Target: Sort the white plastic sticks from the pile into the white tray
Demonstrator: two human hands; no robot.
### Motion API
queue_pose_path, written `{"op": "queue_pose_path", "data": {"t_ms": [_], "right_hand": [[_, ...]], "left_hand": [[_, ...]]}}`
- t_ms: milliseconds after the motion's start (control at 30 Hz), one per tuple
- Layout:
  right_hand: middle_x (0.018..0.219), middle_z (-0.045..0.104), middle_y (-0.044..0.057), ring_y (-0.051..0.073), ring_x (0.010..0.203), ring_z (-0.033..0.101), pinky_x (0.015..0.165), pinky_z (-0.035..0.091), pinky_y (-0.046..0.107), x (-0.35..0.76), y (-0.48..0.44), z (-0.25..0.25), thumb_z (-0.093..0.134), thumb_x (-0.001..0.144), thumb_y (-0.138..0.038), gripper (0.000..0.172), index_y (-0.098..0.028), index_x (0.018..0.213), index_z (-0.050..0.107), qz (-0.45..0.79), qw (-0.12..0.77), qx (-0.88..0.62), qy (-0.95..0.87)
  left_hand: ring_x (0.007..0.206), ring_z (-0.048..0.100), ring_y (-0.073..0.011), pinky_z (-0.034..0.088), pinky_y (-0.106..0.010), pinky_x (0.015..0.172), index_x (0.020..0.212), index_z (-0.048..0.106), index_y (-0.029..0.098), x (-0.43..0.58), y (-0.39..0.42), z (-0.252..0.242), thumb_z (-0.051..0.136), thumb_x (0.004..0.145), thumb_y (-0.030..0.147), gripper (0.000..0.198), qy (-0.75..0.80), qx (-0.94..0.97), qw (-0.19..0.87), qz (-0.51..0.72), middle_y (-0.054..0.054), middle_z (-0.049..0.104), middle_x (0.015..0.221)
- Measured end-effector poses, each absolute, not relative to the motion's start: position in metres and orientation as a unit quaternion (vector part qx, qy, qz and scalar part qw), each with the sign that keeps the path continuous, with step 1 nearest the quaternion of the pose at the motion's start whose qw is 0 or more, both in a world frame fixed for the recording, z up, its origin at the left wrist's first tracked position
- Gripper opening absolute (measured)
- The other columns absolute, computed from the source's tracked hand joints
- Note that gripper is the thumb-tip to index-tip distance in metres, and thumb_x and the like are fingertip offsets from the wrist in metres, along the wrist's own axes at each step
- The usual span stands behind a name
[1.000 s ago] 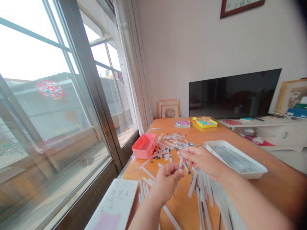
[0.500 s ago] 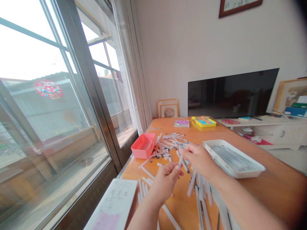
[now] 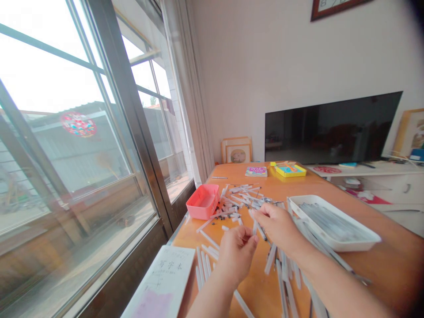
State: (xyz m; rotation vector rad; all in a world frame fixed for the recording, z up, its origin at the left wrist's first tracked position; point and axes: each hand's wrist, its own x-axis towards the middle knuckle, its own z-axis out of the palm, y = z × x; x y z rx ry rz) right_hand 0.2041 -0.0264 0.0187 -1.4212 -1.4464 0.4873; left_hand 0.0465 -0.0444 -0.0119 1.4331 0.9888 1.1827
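Observation:
Both my hands meet over the table around one translucent pen barrel (image 3: 255,226). My right hand (image 3: 276,223) pinches its upper end between thumb and fingers. My left hand (image 3: 236,249) is closed at the lower end, thumb against the fingers; its fingertips partly hide that end. Beyond the hands lies a loose pile of pen parts (image 3: 245,194), clear tubes with small black pieces among them. More clear barrels (image 3: 203,263) lie beside my left wrist, and others with dark refills (image 3: 283,278) lie under my right forearm.
A red plastic box (image 3: 202,207) stands left of the pile. The white tray (image 3: 359,245) at right holds many thin clear pens. A notebook (image 3: 162,278) lies at the near left edge by the window. Farther back are a yellow tray (image 3: 291,173) and a small purple book (image 3: 256,171).
My left fingers have shifted slightly down the barrel, while my right hand stays at its upper end. The view has turned a little left.

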Motion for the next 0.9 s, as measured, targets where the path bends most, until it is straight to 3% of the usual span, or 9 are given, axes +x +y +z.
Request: {"op": "queue_pose_path", "data": {"t_ms": [133,300,467,633,900], "right_hand": [[0.058,0.049,-0.004,0.013,0.057,0.044,0.054,0.034,0.024,0.204,-0.024,0.015,0.056,0.087,-0.057,0.043,-0.020,0.067,0.055,0.248,0.505,-0.572,-0.597],[0.069,0.062,-0.001,0.013,0.056,0.051,0.053,0.038,0.025,0.211,-0.021,0.014,0.050,0.089,-0.060,0.044,-0.019,0.090,0.065,0.322,0.498,-0.563,-0.576],[0.065,0.062,-0.001,0.015,0.061,0.055,0.059,0.039,0.026,0.217,-0.012,-0.002,0.053,0.087,-0.044,0.029,-0.019,0.079,0.064,0.257,0.435,-0.596,-0.624],[0.066,0.066,0.000,0.016,0.063,0.057,0.058,0.036,0.025,0.213,0.000,-0.016,0.053,0.083,-0.030,0.018,-0.020,0.080,0.067,0.175,0.329,-0.627,-0.685],[0.079,0.072,0.003,0.017,0.077,0.061,0.067,0.035,0.025,0.165,0.010,-0.013,0.057,0.080,-0.019,0.015,-0.020,0.077,0.071,0.137,0.237,-0.595,-0.755]], "left_hand": [[0.059,0.041,-0.0120,0.029,-0.025,0.056,0.069,0.064,0.018,0.043,-0.039,-0.012,0.076,0.073,0.043,0.028,0.400,0.624,0.473,0.476,0.002,0.052,0.062],[0.058,0.041,-0.0111,0.030,-0.024,0.058,0.074,0.063,0.017,0.029,-0.022,-0.005,0.072,0.076,0.045,0.030,0.433,0.549,0.448,0.557,0.003,0.052,0.062],[0.060,0.046,-0.0112,0.033,-0.024,0.061,0.080,0.066,0.017,0.013,-0.009,-0.008,0.077,0.069,0.053,0.039,0.486,0.418,0.457,0.617,0.002,0.057,0.066],[0.058,0.047,-0.0095,0.033,-0.024,0.059,0.080,0.064,0.017,0.004,-0.003,-0.011,0.081,0.060,0.061,0.051,0.484,0.327,0.484,0.652,0.003,0.057,0.066],[0.059,0.048,-0.0078,0.033,-0.022,0.057,0.083,0.062,0.018,-0.001,0.000,-0.009,0.081,0.065,0.052,0.043,0.463,0.259,0.488,0.694,0.003,0.060,0.074]]}}
